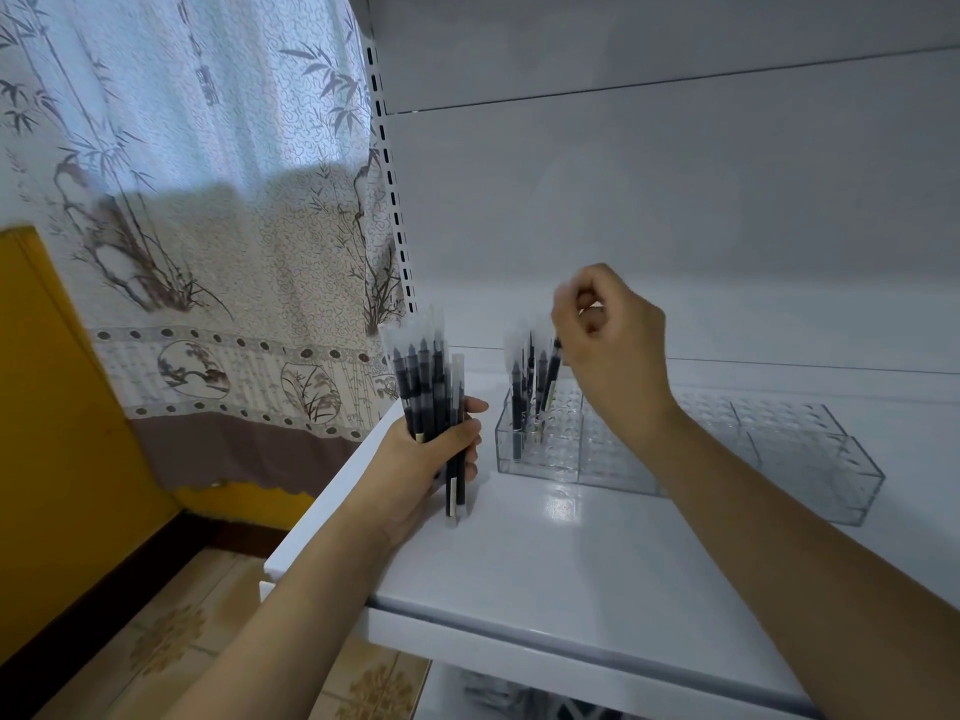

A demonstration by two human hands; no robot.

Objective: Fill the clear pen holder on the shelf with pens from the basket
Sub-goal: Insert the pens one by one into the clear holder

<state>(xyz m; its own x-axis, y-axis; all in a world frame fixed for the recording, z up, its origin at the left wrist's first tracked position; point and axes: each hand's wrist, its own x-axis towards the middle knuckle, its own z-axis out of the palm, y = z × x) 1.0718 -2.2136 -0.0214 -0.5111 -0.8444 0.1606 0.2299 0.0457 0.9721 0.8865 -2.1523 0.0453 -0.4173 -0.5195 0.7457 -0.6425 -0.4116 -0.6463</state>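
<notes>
Nearest the camera, two bare forearms rise from the bottom edge, the left one from about 7 o'clock and the right one from about 4 o'clock, both cut off by the frame. Beneath them lies the white shelf, its front lip running toward 5 o'clock, with a white back panel behind it and a slotted upright at 11 o'clock. A bamboo-print curtain fills the 9 to 11 o'clock side, above a yellow wall. On the shelf at 3 o'clock sits the clear pen holder, long and divided into compartments; its far right end blurs into the shelf. Only its leftmost compartment holds pens, standing upright, their caps too hazy to count. The left hand, at centre, has its fingers wrapped round a bundle of pens held upright, the lowest tips touching or just above the shelf; I cannot tell which. The right hand is raised over the holder's left end, wrist bent, fingers curled, thumb and forefinger pinching the top of a single pen that slants down among those standing. The basket is not visible.
</notes>
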